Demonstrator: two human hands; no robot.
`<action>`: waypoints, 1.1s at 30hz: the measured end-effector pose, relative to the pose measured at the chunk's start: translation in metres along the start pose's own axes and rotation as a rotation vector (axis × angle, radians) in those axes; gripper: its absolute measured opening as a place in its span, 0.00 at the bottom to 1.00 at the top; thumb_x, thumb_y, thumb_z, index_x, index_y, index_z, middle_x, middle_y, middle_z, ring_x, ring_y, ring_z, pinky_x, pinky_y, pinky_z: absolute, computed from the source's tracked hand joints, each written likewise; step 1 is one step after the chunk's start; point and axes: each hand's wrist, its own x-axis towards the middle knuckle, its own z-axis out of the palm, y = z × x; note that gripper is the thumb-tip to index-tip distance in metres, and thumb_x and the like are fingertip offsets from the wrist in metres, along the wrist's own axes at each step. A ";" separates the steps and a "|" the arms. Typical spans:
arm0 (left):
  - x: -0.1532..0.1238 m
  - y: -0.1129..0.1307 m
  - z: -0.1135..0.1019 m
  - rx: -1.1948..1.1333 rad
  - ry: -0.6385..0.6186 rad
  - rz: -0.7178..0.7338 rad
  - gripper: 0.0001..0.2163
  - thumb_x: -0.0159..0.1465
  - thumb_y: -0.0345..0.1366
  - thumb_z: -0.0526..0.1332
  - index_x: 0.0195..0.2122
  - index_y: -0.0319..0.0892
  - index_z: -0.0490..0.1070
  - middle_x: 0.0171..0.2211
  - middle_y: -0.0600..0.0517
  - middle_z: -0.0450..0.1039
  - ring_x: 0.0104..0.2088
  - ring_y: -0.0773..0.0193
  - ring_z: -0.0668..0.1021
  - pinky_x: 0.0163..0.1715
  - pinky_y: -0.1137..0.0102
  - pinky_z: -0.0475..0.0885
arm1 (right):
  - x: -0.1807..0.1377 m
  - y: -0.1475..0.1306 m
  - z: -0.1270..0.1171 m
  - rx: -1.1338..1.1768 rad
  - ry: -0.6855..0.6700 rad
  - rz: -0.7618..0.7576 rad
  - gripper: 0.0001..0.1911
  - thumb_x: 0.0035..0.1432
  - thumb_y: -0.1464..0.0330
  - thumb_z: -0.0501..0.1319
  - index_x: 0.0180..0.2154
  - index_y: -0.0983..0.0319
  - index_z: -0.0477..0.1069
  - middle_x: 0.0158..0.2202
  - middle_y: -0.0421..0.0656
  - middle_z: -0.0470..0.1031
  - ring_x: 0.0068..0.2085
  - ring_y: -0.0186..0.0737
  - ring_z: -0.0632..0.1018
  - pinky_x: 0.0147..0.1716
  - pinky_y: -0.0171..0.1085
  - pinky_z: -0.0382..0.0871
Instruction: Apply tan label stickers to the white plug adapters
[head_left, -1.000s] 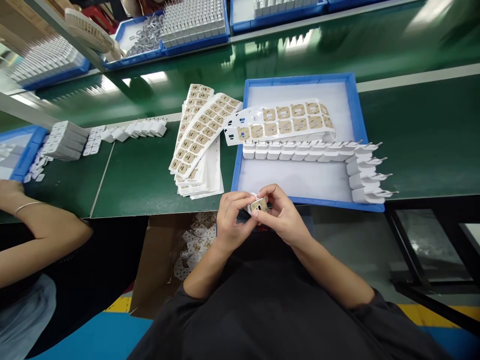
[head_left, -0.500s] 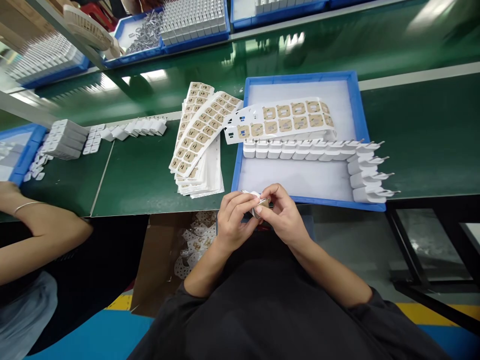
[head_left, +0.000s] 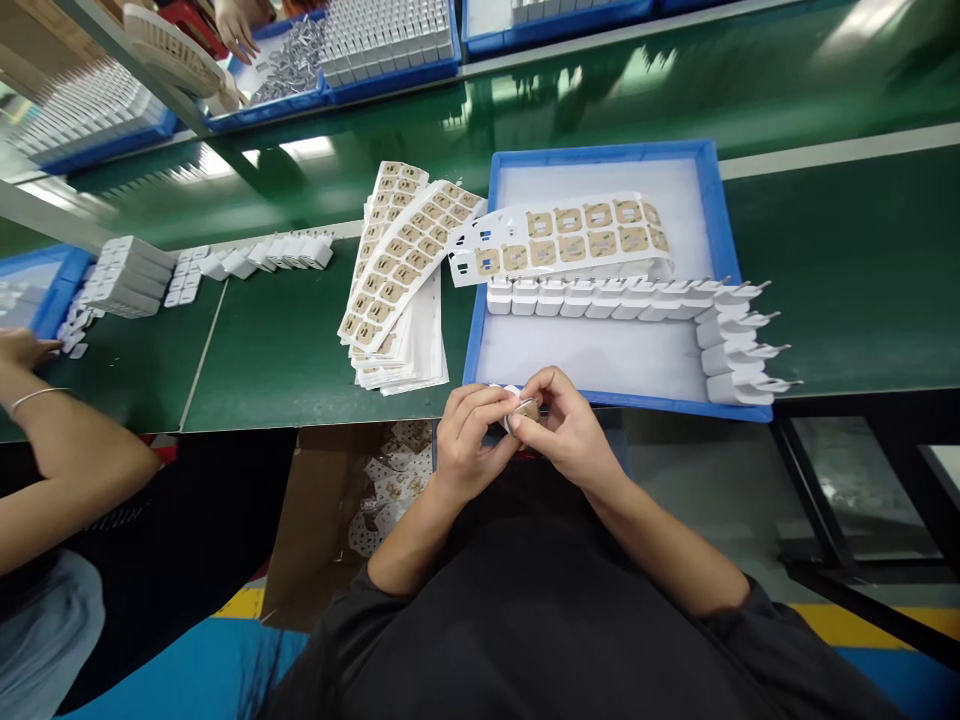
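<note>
Green worktop carried a blue tray straight ahead of the hands, with 1 row of white plugs lying across it, left to right. Below its near rim, both hands met around 1 small white plug: the left hand cupped it, the right hand pinched its tan label. Neither hand was nearer; the plug's long axis could not be made out.
</note>
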 end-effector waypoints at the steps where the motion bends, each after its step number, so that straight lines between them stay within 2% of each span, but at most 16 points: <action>1: 0.000 0.000 0.000 -0.004 -0.003 -0.003 0.14 0.63 0.28 0.68 0.48 0.45 0.71 0.41 0.49 0.80 0.43 0.60 0.81 0.44 0.63 0.78 | 0.000 0.000 -0.001 -0.020 -0.007 0.002 0.15 0.51 0.65 0.69 0.36 0.57 0.64 0.29 0.34 0.63 0.26 0.31 0.67 0.24 0.33 0.66; 5: -0.001 0.000 0.000 -0.003 -0.014 -0.033 0.13 0.64 0.30 0.67 0.48 0.46 0.71 0.41 0.50 0.80 0.42 0.60 0.81 0.43 0.63 0.78 | -0.001 -0.001 -0.004 -0.017 -0.058 0.010 0.16 0.51 0.66 0.70 0.38 0.57 0.65 0.29 0.34 0.63 0.27 0.31 0.67 0.24 0.33 0.67; 11: -0.001 0.001 0.002 -0.029 0.049 -0.069 0.15 0.61 0.34 0.71 0.47 0.45 0.71 0.39 0.51 0.78 0.40 0.61 0.81 0.41 0.64 0.78 | 0.000 0.005 -0.001 0.176 -0.035 -0.017 0.12 0.56 0.61 0.68 0.38 0.57 0.69 0.30 0.35 0.62 0.26 0.32 0.70 0.23 0.34 0.70; 17: -0.004 0.000 0.003 0.026 0.073 -0.008 0.18 0.59 0.35 0.73 0.48 0.47 0.70 0.40 0.52 0.78 0.40 0.61 0.81 0.40 0.64 0.78 | 0.000 0.007 0.004 0.245 0.007 -0.014 0.06 0.57 0.62 0.64 0.35 0.57 0.71 0.28 0.36 0.66 0.27 0.34 0.69 0.25 0.34 0.69; 27: -0.004 -0.002 0.002 0.064 0.076 0.053 0.18 0.59 0.36 0.73 0.48 0.47 0.69 0.39 0.52 0.79 0.40 0.61 0.81 0.40 0.64 0.78 | -0.001 0.002 0.003 0.329 0.002 0.051 0.07 0.54 0.63 0.66 0.33 0.58 0.72 0.29 0.37 0.67 0.28 0.33 0.68 0.23 0.32 0.66; 33: -0.004 -0.002 0.002 -0.038 0.082 -0.051 0.18 0.59 0.36 0.73 0.47 0.46 0.69 0.39 0.52 0.78 0.40 0.61 0.81 0.40 0.64 0.78 | -0.002 -0.002 -0.001 0.350 -0.069 0.071 0.08 0.54 0.64 0.67 0.37 0.58 0.75 0.31 0.37 0.64 0.28 0.32 0.70 0.24 0.33 0.70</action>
